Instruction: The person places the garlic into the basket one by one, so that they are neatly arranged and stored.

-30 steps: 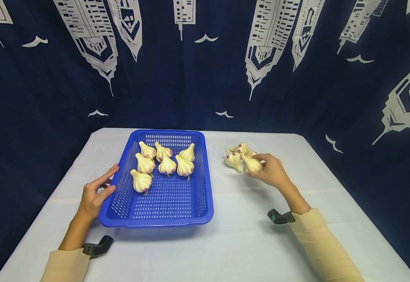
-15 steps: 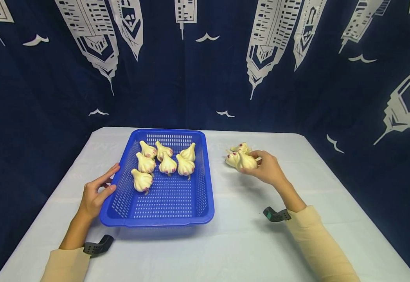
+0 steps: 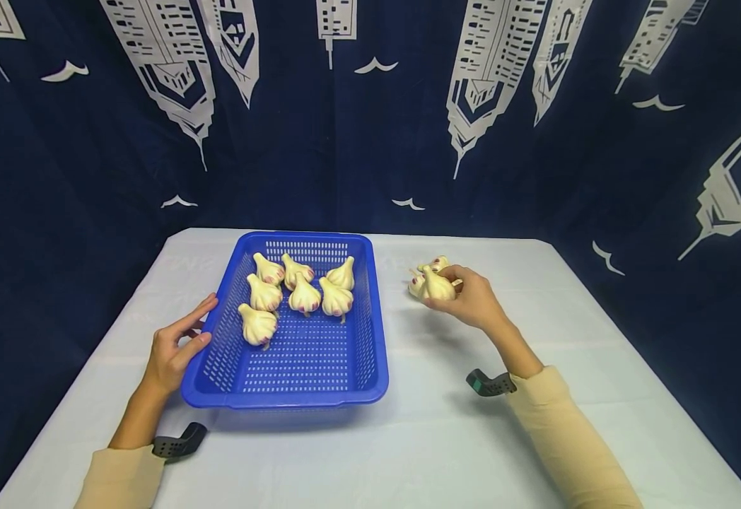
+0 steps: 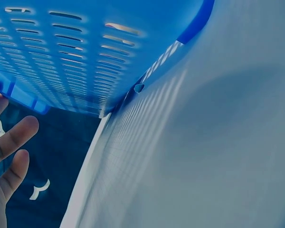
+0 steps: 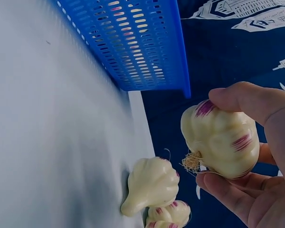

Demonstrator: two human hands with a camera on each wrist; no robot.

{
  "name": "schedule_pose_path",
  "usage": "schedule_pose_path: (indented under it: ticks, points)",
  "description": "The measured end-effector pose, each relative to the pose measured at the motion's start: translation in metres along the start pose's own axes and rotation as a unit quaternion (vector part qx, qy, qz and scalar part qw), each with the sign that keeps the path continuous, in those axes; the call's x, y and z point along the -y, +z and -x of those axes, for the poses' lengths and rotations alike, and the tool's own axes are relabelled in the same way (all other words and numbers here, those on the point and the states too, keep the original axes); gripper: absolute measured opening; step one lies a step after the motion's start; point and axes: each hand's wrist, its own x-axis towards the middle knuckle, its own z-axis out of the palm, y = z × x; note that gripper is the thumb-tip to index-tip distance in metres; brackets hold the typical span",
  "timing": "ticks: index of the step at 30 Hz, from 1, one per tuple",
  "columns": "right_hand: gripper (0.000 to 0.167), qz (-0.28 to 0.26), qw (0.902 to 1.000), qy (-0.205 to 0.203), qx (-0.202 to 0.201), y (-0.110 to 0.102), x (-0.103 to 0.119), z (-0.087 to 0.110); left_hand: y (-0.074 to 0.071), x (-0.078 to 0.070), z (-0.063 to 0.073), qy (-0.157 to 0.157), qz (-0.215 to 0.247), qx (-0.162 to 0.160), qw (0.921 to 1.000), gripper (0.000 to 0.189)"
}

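My right hand (image 3: pixel 474 300) grips a garlic bulb (image 3: pixel 437 284) between thumb and fingers, raised above the table. The right wrist view shows that garlic bulb (image 5: pixel 221 140) up close, cream with purple streaks and a tuft of roots. Behind it, a few more garlic bulbs (image 5: pixel 154 183) lie on the table, partly hidden in the head view. At the left side of a blue plastic basket (image 3: pixel 284 401), my left hand (image 3: pixel 170 353) touches the rim with fingers and thumb extended. Several garlic bulbs (image 3: pixel 259 325) sit inside the basket, toward its back and left.
A white cloth covers the table (image 3: pixel 447 438). Behind it hangs a dark blue curtain (image 3: pixel 345 141) with white building prints. In the right wrist view the basket's perforated wall (image 5: pixel 128 42) stands left of the held bulb.
My right hand has lifted the garlic bulb off the pile and carried it a little left, toward the basket. The left hand keeps its place at the rim.
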Motion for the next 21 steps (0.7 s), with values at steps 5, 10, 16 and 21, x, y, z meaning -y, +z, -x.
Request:
schedule_pose_path:
  ticks: [5,10,16,21]
  points:
    - [0.06,-0.006,0.9998,-0.017,0.008,0.001,0.006,-0.002,0.0,0.001,0.0,0.001,-0.001,-0.001,1.0,0.048]
    - [0.06,-0.013,0.9995,-0.027,0.012,0.003,0.01,-0.003,0.0,0.002,0.0,0.001,-0.001,-0.002,1.0,0.048]
    - [0.06,-0.021,0.999,-0.038,0.009,0.004,0.014,-0.006,0.0,0.002,0.0,0.005,-0.004,0.003,1.0,0.048]
    - [0.057,-0.023,0.9985,-0.047,0.016,0.005,0.021,-0.008,-0.001,0.004,0.0,0.011,-0.009,0.009,0.9999,0.047]
